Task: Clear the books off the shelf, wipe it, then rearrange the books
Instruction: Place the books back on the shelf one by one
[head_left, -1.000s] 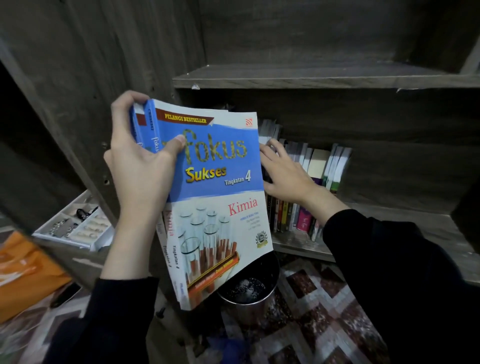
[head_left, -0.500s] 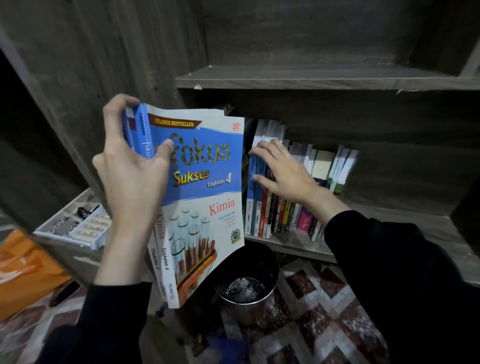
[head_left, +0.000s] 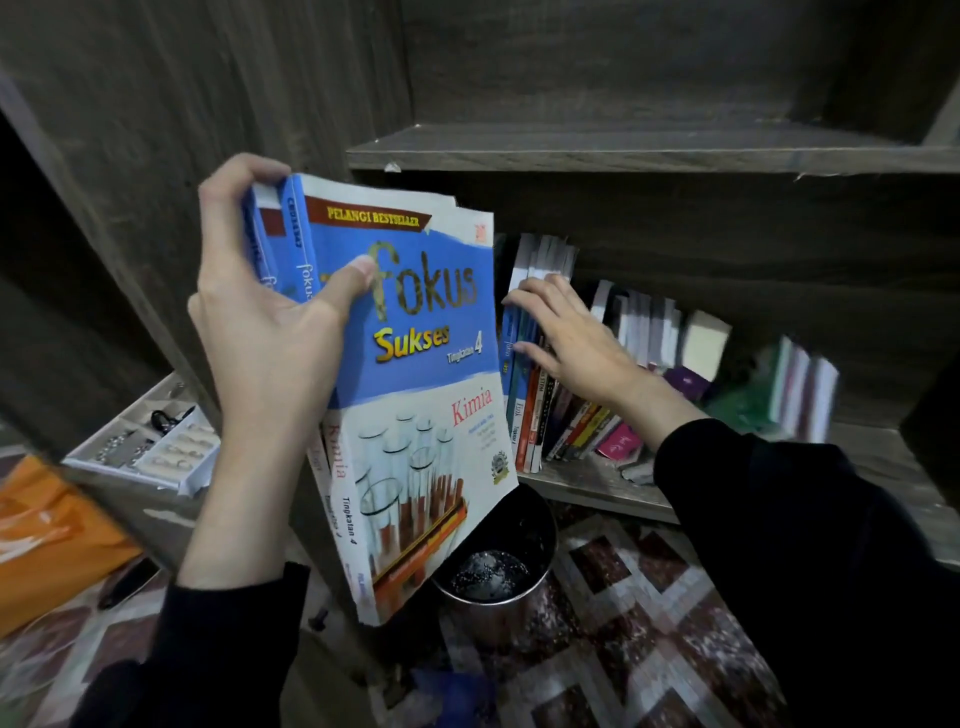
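Left hand (head_left: 260, 332) grips the blue books (head_left: 421, 395), fingers curled round them; right hand (head_left: 576, 343), fingers spread, touches the shelved books (head_left: 535, 415).

The textbook (head_left: 415, 364) has a glossy paper cover. Behind it, the shelf (head_left: 623, 151) is dark, matt, grainy wood. Below it stands a shiny metal bin (head_left: 491, 613); left of it lies glossy orange plastic (head_left: 49, 545).

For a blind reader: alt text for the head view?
A person's left hand grips blue Fokus Sukses textbooks in front of a dark wooden shelf, while the right hand touches the row of books standing on it. A metal bin sits on the floor below.
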